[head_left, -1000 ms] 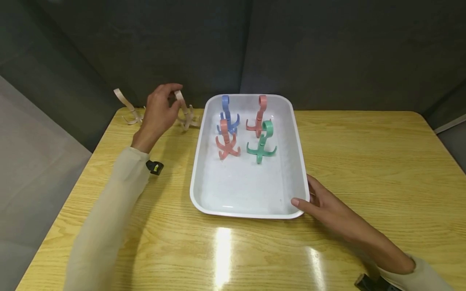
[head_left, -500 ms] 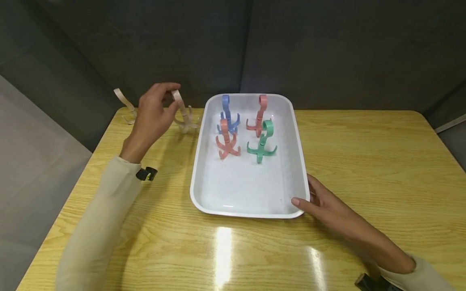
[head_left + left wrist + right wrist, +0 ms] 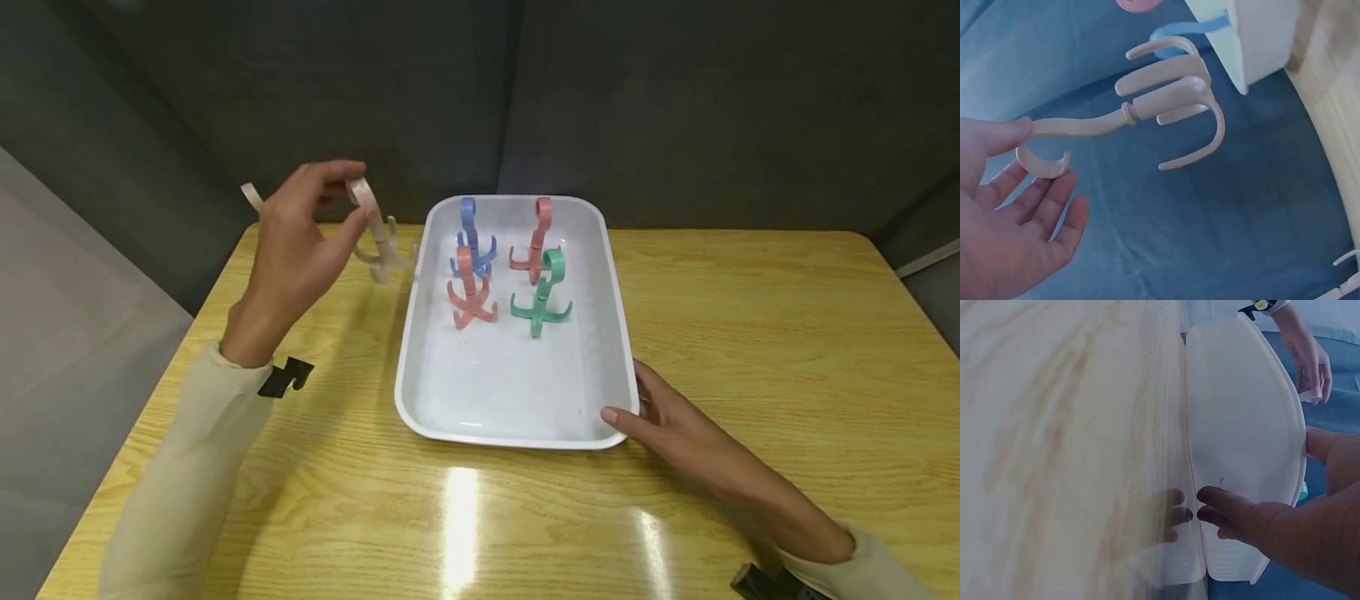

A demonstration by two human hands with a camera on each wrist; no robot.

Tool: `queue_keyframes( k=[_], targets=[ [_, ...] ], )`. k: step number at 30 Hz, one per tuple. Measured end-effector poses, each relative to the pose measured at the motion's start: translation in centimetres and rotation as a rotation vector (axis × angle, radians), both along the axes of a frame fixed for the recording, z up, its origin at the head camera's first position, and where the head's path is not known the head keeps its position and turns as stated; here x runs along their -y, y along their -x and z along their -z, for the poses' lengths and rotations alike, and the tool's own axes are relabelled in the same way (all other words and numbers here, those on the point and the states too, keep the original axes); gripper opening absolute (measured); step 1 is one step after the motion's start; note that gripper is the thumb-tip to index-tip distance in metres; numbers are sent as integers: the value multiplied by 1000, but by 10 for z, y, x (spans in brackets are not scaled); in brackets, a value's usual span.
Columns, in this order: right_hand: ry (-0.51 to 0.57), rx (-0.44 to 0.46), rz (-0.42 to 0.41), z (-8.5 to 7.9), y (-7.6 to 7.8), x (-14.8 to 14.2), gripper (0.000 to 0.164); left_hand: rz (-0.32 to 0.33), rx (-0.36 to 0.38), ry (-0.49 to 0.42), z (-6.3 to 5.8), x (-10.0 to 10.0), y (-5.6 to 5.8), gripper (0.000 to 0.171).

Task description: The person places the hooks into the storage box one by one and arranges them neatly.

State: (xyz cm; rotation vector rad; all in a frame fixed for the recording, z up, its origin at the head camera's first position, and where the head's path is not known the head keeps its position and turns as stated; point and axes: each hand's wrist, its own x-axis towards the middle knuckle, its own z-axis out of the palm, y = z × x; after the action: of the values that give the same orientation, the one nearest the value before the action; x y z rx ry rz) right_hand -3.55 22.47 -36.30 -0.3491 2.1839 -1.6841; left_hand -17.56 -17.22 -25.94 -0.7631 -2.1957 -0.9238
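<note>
My left hand (image 3: 296, 242) pinches a beige multi-prong hanging hook (image 3: 1166, 94) by its curved top, thumb on one side and fingers on the other. The hook hangs prongs down, just left of the white tray (image 3: 510, 400) in the head view. At the tray's near right corner, my right hand (image 3: 675, 425) grips the rim. Its thumb lies over the edge and its fingers press the outer wall, as the right wrist view shows. Inside the tray stand a blue hook (image 3: 469, 229), a green hook (image 3: 540, 312) and two pink hooks, one nearer (image 3: 470, 300) and one farther (image 3: 537, 242).
Another beige hook (image 3: 252, 197) stands at the table's far left corner, mostly hidden behind the left hand. The wooden table (image 3: 780, 350) extends on both sides of the tray. A dark curtain (image 3: 675, 108) hangs behind the table's far edge.
My left hand has lifted the beige hook a little and drawn back slightly toward me and leftward, covering more of the other beige hook. The right hand and tray stay nearly in place.
</note>
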Motion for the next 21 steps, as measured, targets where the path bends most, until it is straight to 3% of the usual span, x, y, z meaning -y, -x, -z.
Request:
queue_keyframes(
  k=[7,14,21],
  targets=[
    [-24,-5,14,0,2,0,77,85,-71,72,-9,-8,-21,37],
    [-24,-7,16,0,3,1,78,160,-39,102,-9,-19,-43,42],
    [-20,-5,18,1,3,1,77,223,-6,123,-5,-32,-58,40]
  ],
)
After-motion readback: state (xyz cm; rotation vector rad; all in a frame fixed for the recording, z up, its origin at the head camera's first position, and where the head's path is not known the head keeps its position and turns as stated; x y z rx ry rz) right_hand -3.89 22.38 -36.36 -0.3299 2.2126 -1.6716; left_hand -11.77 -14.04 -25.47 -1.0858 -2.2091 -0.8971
